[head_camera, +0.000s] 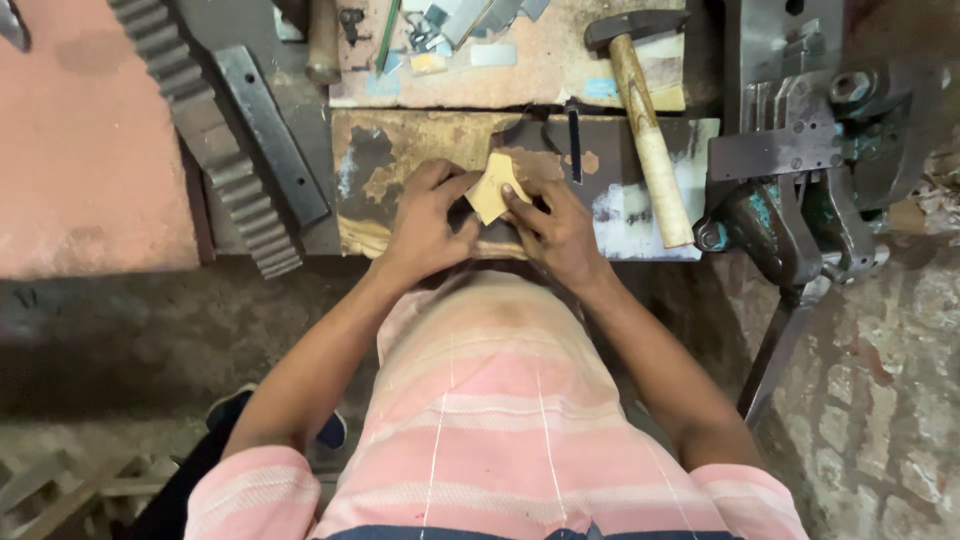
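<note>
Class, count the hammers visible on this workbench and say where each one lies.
1: a wooden-handled hammer lies right of the hands, head toward the bench's far edge. Others may be hidden among the clutter.

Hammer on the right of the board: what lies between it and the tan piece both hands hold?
In the head view, a thin dark metal strip stands between the hammer and the tan piece; beyond it, only worn board.

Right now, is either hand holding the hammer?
No. The hammer lies on the bench beside the right hand; both hands grip a small tan piece.
</note>
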